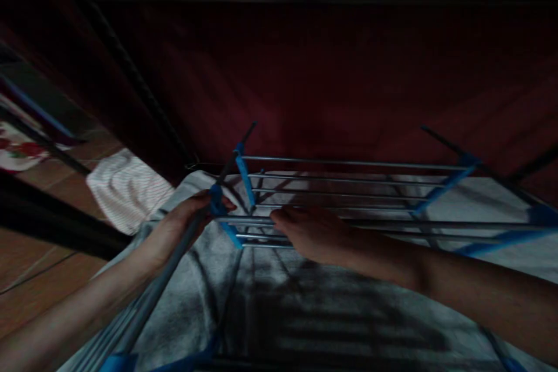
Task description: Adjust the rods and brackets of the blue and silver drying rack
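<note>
A metal drying rack [349, 161] with grey rods and blue plastic joints stands before me. My left hand [192, 215] is closed around its left upright bar, right at a blue plastic joint [217, 200]. Part of those fingers is hidden behind the bar. Farther right, my right hand [305, 229] is wrapped over a horizontal rod of the same rack, a short way from the joint. Several more rods run across behind and below this hand.
Grey cloth [183, 296] lies beneath the rack. A dark red panel [326, 81] rises just behind it. To the left, a striped cloth [128, 186] lies on the tiled floor [26, 267], near a dark bar [56, 215].
</note>
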### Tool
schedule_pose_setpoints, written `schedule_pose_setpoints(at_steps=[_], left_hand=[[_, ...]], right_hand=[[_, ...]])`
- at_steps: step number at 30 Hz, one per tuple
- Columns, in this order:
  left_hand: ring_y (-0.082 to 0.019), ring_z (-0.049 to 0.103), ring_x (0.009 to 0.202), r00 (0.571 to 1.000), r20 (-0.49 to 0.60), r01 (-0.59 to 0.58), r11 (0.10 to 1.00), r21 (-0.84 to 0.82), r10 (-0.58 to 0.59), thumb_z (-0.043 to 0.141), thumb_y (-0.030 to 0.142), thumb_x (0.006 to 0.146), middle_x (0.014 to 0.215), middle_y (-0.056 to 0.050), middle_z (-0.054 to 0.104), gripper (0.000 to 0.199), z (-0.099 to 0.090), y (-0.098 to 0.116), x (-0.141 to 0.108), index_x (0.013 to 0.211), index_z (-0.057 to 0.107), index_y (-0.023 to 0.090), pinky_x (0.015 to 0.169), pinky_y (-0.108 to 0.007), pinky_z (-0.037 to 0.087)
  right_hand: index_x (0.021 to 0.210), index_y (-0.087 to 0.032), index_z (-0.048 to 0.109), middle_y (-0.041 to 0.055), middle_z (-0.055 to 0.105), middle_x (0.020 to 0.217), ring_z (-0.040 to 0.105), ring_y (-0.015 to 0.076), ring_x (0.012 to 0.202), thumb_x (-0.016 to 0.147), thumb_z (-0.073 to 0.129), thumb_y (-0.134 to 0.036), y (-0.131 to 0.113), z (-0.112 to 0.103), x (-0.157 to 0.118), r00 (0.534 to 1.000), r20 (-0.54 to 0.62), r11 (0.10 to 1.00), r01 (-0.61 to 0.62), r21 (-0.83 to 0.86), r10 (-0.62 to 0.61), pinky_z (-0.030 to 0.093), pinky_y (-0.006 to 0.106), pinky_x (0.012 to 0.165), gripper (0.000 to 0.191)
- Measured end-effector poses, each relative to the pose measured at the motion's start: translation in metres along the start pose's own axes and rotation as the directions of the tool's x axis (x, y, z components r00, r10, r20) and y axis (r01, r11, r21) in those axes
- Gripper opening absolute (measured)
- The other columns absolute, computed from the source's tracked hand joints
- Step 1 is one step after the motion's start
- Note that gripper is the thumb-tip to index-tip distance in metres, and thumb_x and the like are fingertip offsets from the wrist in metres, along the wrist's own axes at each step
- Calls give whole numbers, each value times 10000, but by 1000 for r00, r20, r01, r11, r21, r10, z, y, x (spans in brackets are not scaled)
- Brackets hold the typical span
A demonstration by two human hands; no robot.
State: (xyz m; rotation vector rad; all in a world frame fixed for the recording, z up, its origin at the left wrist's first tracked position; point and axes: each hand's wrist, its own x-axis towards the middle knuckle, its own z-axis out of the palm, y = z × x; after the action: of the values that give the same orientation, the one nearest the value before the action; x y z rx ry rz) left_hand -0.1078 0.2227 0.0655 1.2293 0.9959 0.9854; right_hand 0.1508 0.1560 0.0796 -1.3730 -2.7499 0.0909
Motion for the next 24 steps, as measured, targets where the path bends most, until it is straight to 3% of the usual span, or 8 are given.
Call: schedule_pose_setpoints(at_steps=[2,5,15,19,24], left_hand=[[-250,668,917,999,-6,37,998,-53,-37,624,385,842,920,-77,721,278,-9,2,-6,924,717,136,887,-374,530],[-241,666,839,1000,-26,14,995,-99,-16,627,357,785,805,-63,711,258,-3,2,-3,895,723,144,857,-364,519],[-184,600,771,998,-61,-9,998,-69,5,596,334,754,837,-29,685,226,1,-1,2,841,695,150,799,-306,487],[-157,582,707,994,-101,39,994,-103,-50,662,326,747,759,-7,650,174,7,2,1,805,655,162,734,-287,492],[-180,655,830,992,82,95,995,-9,-94,799,224,676,877,-26,692,395,1,20,-3,1043,664,164,819,-296,515]], right_hand=[[1172,-199,551,78,697,1017,667,214,866,1012,401,-208,1,2,2,1000,-22,1000,-12,-9,12,455,311,668,219],[1120,-207,567,69,693,999,662,211,875,1031,387,-244,-1,-1,0,999,-37,1000,-23,-12,22,437,304,680,204],[1151,-208,563,61,687,1011,663,213,858,1018,377,-196,-1,-9,-1,999,-51,997,-19,-71,15,415,315,664,229],[1136,-226,572,58,695,976,659,213,821,1016,373,-218,-3,-13,-1,999,-41,996,-37,-78,34,414,319,646,232],[1102,-231,585,55,695,933,654,215,784,1030,347,-245,-5,-16,-1,998,-31,995,-56,-87,53,398,321,609,249]])
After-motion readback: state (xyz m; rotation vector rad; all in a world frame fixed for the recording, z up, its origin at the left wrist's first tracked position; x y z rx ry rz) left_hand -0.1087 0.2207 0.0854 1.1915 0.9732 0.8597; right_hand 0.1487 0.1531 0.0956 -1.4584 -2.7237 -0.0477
